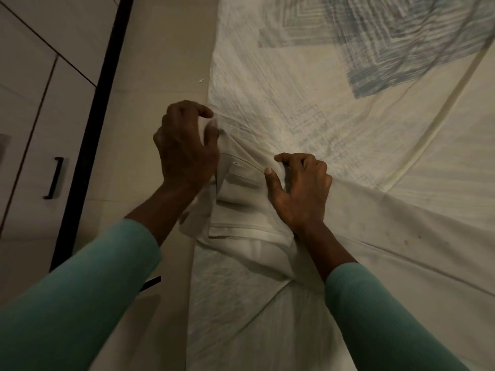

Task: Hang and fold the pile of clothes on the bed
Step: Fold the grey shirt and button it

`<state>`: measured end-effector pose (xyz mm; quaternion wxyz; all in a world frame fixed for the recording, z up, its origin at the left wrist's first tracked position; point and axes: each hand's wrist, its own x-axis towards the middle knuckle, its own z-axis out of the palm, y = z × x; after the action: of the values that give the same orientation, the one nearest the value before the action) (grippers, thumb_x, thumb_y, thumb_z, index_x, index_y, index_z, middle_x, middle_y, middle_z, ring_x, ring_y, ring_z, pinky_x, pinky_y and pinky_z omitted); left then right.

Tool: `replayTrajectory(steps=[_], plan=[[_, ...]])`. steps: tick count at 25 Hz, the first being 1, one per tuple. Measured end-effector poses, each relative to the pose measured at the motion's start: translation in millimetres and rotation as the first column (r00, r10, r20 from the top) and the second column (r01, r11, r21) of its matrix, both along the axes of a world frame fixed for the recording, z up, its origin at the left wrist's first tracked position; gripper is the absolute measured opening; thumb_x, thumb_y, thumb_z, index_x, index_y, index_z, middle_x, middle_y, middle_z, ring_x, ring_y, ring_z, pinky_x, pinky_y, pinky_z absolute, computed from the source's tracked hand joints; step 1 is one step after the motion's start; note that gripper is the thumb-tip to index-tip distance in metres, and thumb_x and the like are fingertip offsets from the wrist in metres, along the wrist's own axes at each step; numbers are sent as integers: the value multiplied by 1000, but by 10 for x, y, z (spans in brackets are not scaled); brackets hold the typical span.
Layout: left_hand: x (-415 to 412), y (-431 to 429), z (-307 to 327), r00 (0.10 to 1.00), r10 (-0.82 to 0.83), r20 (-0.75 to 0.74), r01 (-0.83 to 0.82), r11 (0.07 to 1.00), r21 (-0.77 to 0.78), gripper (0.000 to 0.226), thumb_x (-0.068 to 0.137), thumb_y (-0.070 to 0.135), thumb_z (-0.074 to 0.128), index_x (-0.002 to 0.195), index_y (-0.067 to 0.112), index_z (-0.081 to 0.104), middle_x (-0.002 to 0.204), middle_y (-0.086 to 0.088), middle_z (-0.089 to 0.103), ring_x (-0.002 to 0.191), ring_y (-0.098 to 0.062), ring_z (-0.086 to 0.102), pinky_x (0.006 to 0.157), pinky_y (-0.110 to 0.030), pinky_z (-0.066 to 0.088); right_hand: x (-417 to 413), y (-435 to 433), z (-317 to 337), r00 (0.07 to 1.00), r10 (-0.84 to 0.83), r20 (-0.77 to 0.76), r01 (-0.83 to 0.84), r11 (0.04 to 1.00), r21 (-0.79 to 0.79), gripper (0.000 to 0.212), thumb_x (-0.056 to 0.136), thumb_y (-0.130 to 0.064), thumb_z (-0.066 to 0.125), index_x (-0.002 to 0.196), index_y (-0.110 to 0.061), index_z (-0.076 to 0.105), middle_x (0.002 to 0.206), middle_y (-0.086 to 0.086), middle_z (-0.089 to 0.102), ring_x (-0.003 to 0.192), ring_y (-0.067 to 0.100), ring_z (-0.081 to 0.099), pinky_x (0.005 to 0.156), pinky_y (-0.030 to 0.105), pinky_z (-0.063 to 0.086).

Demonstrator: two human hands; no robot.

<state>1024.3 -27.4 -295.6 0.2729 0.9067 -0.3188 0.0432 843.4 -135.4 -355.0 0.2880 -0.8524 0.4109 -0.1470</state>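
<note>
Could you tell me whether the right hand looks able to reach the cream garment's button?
Probably yes: the button lies uncovered on the cream garment beside the right hand, nothing between them.

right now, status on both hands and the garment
Left hand gripping the cream garment. Right hand pinching it too. Garment bunched at the edge of the bed, not yet folded. Nothing lying on it.

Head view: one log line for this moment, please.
step: folding | item: cream garment at bed edge | left hand: grips garment | right hand: pinches garment | surface: patterned bed sheet
</note>
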Motion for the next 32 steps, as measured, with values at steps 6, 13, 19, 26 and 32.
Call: replayTrajectory(steps=[6,13,19,26,32], plan=[[-1660,-213,49,811,-582,-65,585,810,43,36,100,36,53,130,18,63,158,-6,46,154,-25,32,121,-55,25,-791,-32,297,865,-391,316,368,920,132,28,103,-31,57,130,-25,61,127,-6,57,119,11,53,102,50,46],[-2299,-580,-571,674,-735,-79,697,597,397,75,99,65,33,159,19,39,173,-9,18,161,-28,11,127,-59,9,-2756,37,220,779,-606,-162,573,793,-208,55,102,-45,50,151,-20,46,155,6,44,148,29,36,117,49,27],[-2366,-563,-701,670,-740,53,689,647,327,73,100,59,44,160,18,39,173,-10,19,160,-29,16,126,-59,12,-3274,-480,510,516,-738,-435,834,548,60,107,74,-70,75,155,-15,31,148,12,44,138,36,40,110,55,39],[-2355,-562,-679,685,-728,22,686,655,317,74,100,61,40,161,21,36,174,-6,18,161,-26,13,126,-58,12,-3533,-877,868,466,-852,-239,721,209,660,55,76,-74,71,99,-25,69,108,0,69,100,19,64,92,40,52],[-2332,-571,-718,676,-736,36,690,650,319,75,100,61,42,162,21,34,174,-6,16,161,-26,11,127,-57,10,-3403,-877,941,466,-856,-222,794,294,531,21,85,-37,76,87,-16,72,96,7,74,80,18,63,77,32,49]])
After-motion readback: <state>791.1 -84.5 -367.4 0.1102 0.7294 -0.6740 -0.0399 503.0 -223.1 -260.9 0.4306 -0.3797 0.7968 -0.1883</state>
